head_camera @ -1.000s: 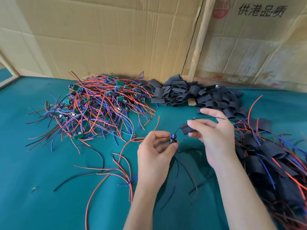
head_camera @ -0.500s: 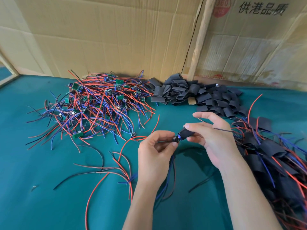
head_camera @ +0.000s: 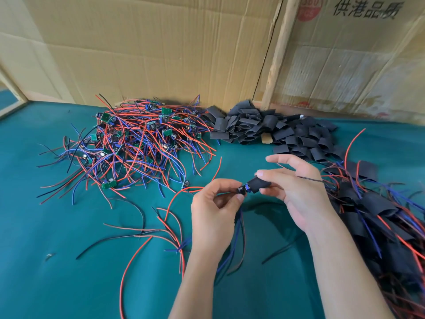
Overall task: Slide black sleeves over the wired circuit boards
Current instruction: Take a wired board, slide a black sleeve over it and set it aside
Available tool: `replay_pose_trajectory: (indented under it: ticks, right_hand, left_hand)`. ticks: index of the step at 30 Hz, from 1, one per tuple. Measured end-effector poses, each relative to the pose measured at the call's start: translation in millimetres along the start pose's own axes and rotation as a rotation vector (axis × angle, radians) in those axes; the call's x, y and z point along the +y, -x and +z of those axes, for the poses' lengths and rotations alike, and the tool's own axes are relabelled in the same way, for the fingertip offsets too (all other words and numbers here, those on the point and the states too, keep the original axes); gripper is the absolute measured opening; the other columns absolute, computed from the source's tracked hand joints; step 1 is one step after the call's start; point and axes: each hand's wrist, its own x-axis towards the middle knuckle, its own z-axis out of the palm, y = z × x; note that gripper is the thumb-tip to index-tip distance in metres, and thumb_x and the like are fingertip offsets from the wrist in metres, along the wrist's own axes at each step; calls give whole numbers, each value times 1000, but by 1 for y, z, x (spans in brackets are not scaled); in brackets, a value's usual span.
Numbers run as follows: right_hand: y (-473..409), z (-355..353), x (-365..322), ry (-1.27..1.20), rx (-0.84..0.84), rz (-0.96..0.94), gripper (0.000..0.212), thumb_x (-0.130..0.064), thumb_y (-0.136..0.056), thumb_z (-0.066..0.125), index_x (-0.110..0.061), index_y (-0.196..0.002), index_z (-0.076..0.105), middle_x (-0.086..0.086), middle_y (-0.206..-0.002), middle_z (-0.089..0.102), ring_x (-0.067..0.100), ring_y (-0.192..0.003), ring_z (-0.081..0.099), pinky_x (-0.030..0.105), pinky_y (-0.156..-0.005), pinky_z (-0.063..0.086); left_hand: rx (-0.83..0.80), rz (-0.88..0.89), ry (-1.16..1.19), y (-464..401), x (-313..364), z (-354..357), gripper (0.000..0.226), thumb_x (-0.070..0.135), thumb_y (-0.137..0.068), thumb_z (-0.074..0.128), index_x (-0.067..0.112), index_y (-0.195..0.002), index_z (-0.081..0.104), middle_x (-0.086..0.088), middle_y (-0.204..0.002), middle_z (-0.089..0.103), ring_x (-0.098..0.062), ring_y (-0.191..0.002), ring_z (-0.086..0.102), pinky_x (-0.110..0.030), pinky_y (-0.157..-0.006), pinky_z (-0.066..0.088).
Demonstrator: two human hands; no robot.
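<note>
Single head cam, no 2nd view to overlap. Looks fwd and down over the green surface (head_camera: 69,261) toward a cardboard wall (head_camera: 149,47) at the back. Close range, both forearms in frame; wide-angle lens, edges probably bowed.

Teal tabletop (head_camera: 57,272) under wired boards (head_camera: 138,143), sleeves (head_camera: 271,130)

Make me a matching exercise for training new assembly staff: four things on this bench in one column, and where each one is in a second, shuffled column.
Things
1. bare boards
2. empty sleeves
3. sleeve
4. sleeved boards

Places
A. heap at the right edge of the cloth
B. pinched in the right hand, next to the left hand
C. tangled pile at back left
D. black pile along the cardboard, back centre

Pairs: 1-C, 2-D, 3-B, 4-A
</note>
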Motion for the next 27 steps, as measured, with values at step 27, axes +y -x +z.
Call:
replay_pose_trajectory:
  ticks: [27]
  right_hand:
    - [1, -7, 0, -118, -95, 97, 36, -8, -73, 80, -6, -107, 69, 21, -93, 77, 22, -72, 71, 22, -59, 58]
  left_hand:
    - [-62, -9, 73, 0, -2, -4, 26, -11, -85, 69, 13, -91, 72, -6, -90, 78, -19, -86, 76, -21, -79, 55]
